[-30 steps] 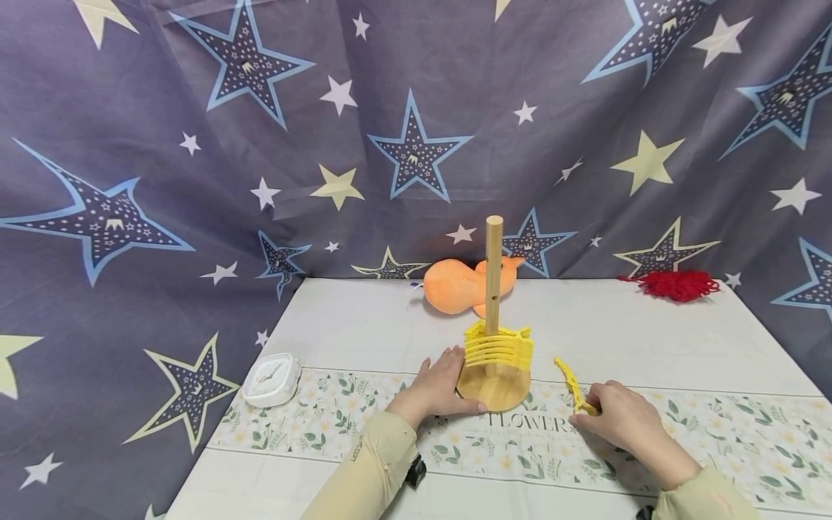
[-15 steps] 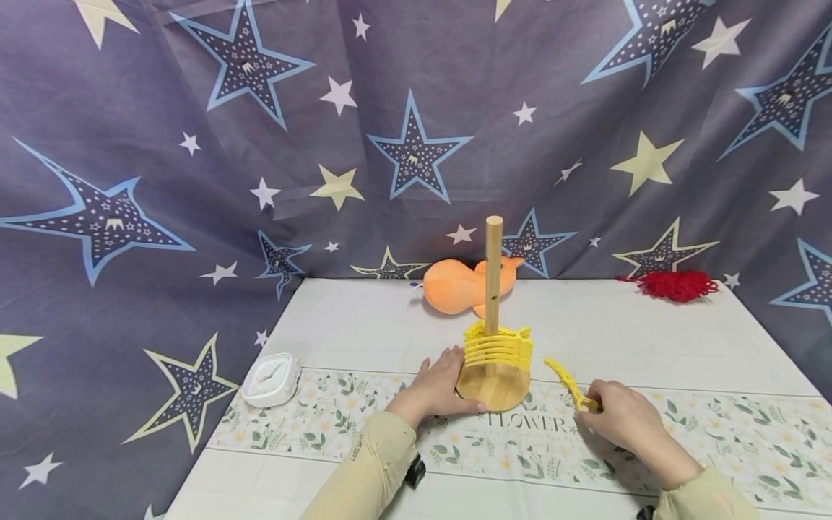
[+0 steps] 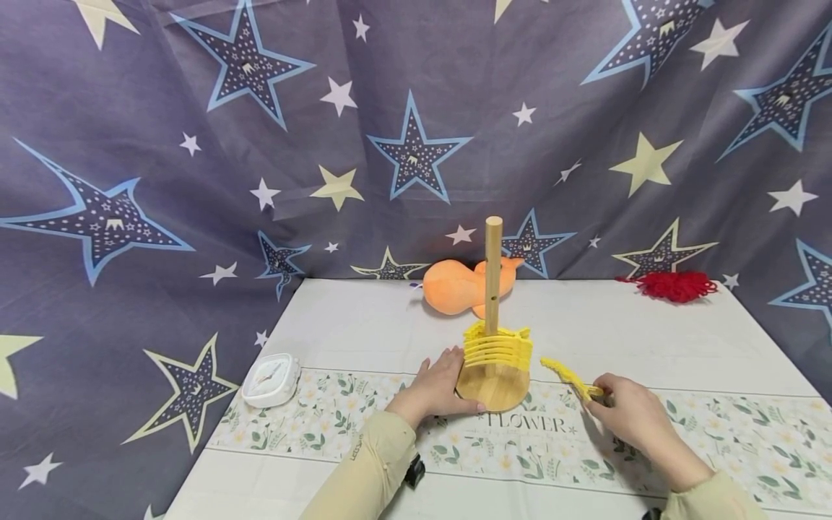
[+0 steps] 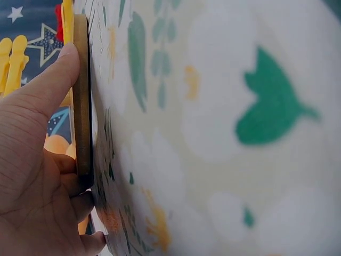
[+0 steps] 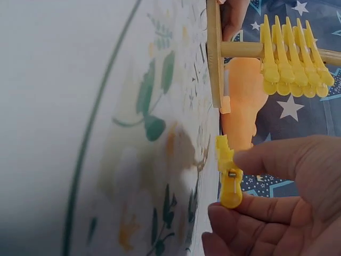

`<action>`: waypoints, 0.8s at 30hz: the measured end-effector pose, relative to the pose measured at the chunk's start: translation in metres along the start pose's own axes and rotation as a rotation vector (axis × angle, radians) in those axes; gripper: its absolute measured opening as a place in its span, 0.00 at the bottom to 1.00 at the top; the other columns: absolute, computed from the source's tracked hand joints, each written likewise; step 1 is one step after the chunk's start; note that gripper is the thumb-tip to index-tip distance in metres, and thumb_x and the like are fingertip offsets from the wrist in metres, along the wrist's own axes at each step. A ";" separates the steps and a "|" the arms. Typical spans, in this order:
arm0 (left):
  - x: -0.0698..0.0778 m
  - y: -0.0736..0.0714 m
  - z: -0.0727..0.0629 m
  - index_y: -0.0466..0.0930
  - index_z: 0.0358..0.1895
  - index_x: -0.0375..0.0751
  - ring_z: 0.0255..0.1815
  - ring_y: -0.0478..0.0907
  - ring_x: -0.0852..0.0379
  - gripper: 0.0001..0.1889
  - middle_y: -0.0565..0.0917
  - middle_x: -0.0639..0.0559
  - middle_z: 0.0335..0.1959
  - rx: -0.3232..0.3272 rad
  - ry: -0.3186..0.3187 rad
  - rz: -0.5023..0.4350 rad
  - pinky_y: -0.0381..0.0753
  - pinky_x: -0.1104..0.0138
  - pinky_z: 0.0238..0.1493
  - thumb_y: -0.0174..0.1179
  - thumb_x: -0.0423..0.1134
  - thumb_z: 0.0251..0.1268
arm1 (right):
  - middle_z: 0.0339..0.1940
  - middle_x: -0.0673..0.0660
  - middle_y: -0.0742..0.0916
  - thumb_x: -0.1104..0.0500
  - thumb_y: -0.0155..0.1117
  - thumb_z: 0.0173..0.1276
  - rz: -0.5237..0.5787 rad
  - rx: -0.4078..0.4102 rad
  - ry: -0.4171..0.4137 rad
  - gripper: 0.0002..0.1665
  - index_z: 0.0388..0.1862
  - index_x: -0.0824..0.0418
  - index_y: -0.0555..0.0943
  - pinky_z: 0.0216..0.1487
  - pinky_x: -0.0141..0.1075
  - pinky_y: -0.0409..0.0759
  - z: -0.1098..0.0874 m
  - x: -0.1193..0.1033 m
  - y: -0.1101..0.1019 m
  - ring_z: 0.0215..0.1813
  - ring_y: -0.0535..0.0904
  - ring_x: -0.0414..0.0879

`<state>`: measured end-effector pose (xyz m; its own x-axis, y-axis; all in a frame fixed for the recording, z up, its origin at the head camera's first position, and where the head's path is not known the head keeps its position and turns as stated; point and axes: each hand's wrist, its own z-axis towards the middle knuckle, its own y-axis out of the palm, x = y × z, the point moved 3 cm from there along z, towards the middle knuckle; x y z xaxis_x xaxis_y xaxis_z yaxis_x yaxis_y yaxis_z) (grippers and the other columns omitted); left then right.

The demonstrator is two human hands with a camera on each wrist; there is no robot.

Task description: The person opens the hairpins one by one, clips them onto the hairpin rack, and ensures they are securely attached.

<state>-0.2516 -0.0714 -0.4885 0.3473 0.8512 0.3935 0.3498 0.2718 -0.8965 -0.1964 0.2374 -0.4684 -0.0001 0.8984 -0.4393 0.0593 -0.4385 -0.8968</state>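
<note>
A wooden stand point(image 3: 492, 274) with a round base stands upright on the table. Several yellow plastic spring clips point(image 3: 497, 349) are stacked on the lower part of its post. My left hand point(image 3: 444, 384) grips the left side of the base, the thumb along its front edge, as the left wrist view point(image 4: 42, 133) also shows. To the right, my right hand point(image 3: 630, 415) pinches one end of another yellow spring clip point(image 3: 570, 379) between thumb and fingers. Its free end points up and left toward the stand. The right wrist view shows a metal spring on this clip point(image 5: 229, 173).
Behind the stand lies an orange plush toy point(image 3: 455, 287). A white clock point(image 3: 271, 380) is at the table's left, and a heap of red yarn point(image 3: 679, 286) at the far right edge. A star-patterned curtain point(image 3: 416, 144) hangs behind the table point(image 3: 364, 325).
The pinched clip has turned, its free end swinging left toward the stand. My right hand has shifted slightly to the right. My left hand and the stand have stayed put.
</note>
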 end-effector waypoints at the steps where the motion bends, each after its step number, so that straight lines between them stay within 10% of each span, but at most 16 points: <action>1: 0.000 0.000 0.000 0.44 0.79 0.42 0.79 0.44 0.51 0.58 0.50 0.46 0.79 0.000 -0.001 -0.001 0.42 0.47 0.75 0.63 0.70 0.52 | 0.37 0.61 0.86 0.56 0.70 0.59 0.011 0.010 -0.002 0.22 0.47 0.70 0.81 0.36 0.52 0.79 0.000 0.000 -0.001 0.36 0.81 0.54; 24: 0.001 -0.002 -0.002 0.44 0.79 0.40 0.79 0.43 0.50 0.58 0.49 0.45 0.79 -0.008 -0.007 -0.008 0.41 0.47 0.76 0.64 0.68 0.53 | 0.46 0.65 0.83 0.59 0.62 0.70 0.187 0.370 -0.173 0.22 0.60 0.67 0.77 0.25 0.38 0.73 -0.014 -0.010 -0.033 0.32 0.80 0.49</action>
<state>-0.2498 -0.0718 -0.4861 0.3386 0.8521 0.3991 0.3591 0.2750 -0.8919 -0.1844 0.2436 -0.4339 -0.1921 0.7989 -0.5699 -0.2873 -0.6011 -0.7458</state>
